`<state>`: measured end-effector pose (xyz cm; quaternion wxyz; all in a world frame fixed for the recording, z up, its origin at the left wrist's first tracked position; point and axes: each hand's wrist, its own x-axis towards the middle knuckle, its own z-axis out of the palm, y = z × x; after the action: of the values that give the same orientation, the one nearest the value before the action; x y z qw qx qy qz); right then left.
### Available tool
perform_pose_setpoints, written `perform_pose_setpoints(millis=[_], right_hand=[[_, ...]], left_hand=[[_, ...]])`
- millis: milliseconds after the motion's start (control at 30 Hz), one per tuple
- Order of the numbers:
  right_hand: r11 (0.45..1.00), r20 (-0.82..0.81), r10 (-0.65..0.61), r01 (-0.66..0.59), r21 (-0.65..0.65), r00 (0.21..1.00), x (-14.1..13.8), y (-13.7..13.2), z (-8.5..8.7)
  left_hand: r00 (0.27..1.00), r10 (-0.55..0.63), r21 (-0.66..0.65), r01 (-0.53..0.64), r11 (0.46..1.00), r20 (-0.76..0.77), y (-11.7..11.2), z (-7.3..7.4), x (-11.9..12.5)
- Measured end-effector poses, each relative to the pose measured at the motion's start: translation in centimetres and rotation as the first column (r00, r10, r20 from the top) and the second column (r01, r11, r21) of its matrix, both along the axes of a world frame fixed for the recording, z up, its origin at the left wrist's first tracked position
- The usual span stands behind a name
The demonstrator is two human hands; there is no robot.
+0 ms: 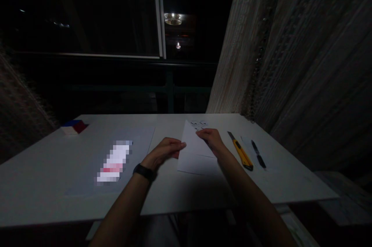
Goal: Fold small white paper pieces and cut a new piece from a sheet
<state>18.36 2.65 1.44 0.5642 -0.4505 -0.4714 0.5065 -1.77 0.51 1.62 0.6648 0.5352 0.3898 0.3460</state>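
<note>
Between my hands a white sheet of paper is held up over the table, with its far corner raised. My left hand, a dark band on its wrist, pinches the paper's left edge. A small red patch shows under those fingers; what it belongs to I cannot make out. On the right side my right hand grips the paper near its upper edge. Printed dark figures show just beyond the sheet. To the right of my right hand lie a yellow box cutter, its blade end pointing away, and a black pen.
A lit phone-like screen, blurred out, rests on a large pale sheet at the left. A blue, red and white block sits at the far left of the white table. Curtains hang beside the dark window.
</note>
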Motion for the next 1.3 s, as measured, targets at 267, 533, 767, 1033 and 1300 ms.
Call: perform_pose_setpoints(millis=[267, 533, 767, 1033, 1300], right_hand=[[1.000, 0.001, 0.013, -0.013, 0.026, 1.000, -0.4, 0.2, -0.5], [0.988, 0.007, 0.156, -0.156, -0.004, 0.988, -1.4, -0.9, -0.1], [0.970, 0.142, 0.242, -0.240, -0.031, 0.960, -2.9, -1.1, -1.9], [0.958, 0.160, 0.279, -0.263, -0.115, 0.947, -1.5, -2.5, -1.6], [0.912, 0.136, 0.398, -0.374, -0.169, 0.907, 2.0, -5.1, -2.0]], left_hand=[[0.991, 0.101, 0.024, -0.100, 0.995, -0.083, 0.2, 0.1, -0.3], [0.975, 0.123, 0.028, -0.130, 0.991, 0.188, -0.3, 0.1, 0.8], [0.870, 0.448, -0.069, -0.443, 0.894, 0.206, 0.5, -0.7, 0.7], [0.810, 0.547, -0.032, -0.554, 0.832, 0.213, 1.4, -0.7, -0.6], [0.825, 0.518, 0.018, -0.535, 0.844, 0.225, 1.4, -0.9, -0.3]])
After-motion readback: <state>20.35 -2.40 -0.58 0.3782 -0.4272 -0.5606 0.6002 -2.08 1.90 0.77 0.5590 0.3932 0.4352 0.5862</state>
